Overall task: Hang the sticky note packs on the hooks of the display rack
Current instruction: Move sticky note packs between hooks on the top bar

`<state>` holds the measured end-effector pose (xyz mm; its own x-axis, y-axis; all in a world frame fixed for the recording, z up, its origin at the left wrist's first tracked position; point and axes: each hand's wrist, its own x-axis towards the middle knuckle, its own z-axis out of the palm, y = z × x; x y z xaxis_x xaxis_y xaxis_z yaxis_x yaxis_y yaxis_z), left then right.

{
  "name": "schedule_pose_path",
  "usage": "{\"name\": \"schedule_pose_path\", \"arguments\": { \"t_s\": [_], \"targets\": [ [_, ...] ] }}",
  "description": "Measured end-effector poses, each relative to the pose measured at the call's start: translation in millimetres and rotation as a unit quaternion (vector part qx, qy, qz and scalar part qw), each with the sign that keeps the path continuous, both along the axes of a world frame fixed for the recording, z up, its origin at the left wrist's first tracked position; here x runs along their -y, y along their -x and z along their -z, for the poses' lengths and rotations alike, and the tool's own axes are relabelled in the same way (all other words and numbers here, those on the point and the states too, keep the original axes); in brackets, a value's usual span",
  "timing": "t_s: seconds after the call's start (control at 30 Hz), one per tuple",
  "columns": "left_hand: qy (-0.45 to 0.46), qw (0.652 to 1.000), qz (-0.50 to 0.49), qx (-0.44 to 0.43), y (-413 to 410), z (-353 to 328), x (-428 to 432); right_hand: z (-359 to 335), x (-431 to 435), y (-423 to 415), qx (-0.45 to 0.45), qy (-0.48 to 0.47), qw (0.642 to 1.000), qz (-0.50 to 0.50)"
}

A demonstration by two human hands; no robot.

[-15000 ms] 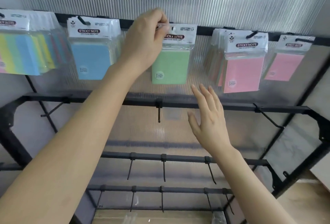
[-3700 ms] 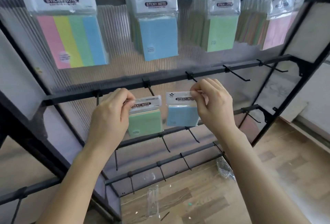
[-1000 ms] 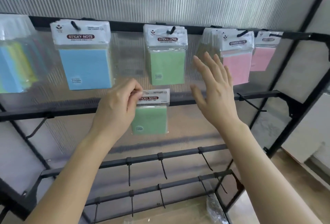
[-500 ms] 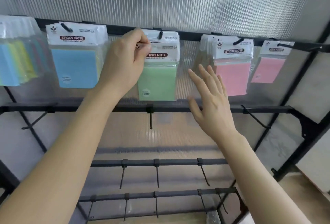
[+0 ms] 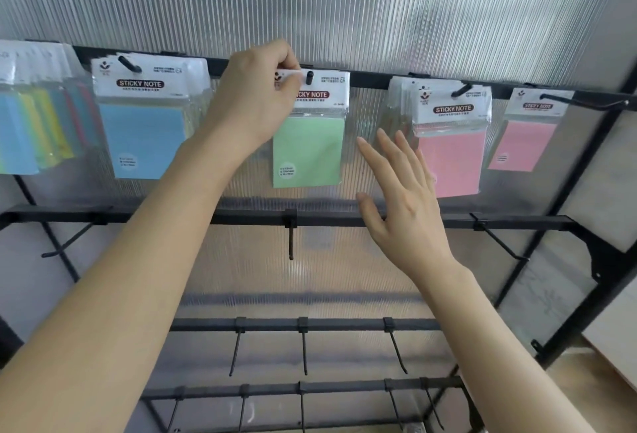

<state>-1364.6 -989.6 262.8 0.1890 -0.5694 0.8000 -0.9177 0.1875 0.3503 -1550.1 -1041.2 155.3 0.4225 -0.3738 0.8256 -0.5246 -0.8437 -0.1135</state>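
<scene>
Head view shows the left hand pinching the green pack by its stiff card header at the hook, probably the surest hold on a light, slippery packet, while the right hand hovers below the hook, fingers spread and empty.

We're looking at what reads as a shop display corner: a black metal display rack with rows of hooks, sticky note packs in sealed retail sleeves hanging sorted by colour along the top bar, a ribbed plastic panel behind, pale floor lower right.
</scene>
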Motion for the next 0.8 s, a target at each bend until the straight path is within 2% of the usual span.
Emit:
{"name": "schedule_pose_path", "arguments": {
  "t_s": [0.17,0.3,0.47,0.8],
  "targets": [
    [-0.006,1.0,-0.029,-0.002,-4.4,5.3,11.2,-0.2,1.2,-3.7,-0.002,-0.001,1.0,0.003],
    [0.034,0.997,-0.073,0.015,-7.3,10.1,20.5,-0.6,0.3,-6.8,-0.001,-0.001,1.0,0.001],
    [0.114,0.989,-0.077,0.048,-11.0,23.0,21.0,2.3,0.7,-8.3,-0.003,-0.006,1.0,0.0],
    [-0.006,0.997,-0.072,0.026,-10.6,100.9,-28.6,24.9,-12.5,-21.3,-0.001,-0.024,1.0,-0.008]
  ]
}}
